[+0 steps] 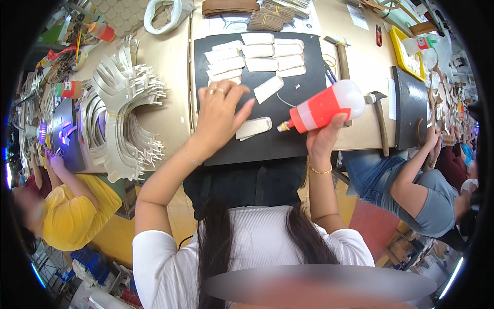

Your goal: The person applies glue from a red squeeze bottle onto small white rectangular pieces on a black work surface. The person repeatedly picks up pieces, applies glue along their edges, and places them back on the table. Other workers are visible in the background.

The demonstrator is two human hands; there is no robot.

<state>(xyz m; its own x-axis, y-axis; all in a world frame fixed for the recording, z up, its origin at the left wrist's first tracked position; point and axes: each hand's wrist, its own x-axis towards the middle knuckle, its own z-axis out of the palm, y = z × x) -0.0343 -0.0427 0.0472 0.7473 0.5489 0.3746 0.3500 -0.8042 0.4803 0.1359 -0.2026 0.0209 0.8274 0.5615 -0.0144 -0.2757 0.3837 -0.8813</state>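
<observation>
My right hand grips a squeeze bottle with a red band and a cloudy white base. The bottle is tilted, and its nozzle points left and down over the black board. My left hand hovers at the board's left side with fingers apart and nothing visible in them. Nearest to it lies a small cream tab-shaped piece, beside the left thumb. Another loose cream piece rests farther up. Several more cream pieces lie in rows along the board's far half, a few partly hidden by the left hand.
A large bundle of pale curved strips stands left of the board. Two hammers, one with a wooden handle, lie to the right. Beyond is a yellow tray. Tied brown strips sit at the back. People work on both sides.
</observation>
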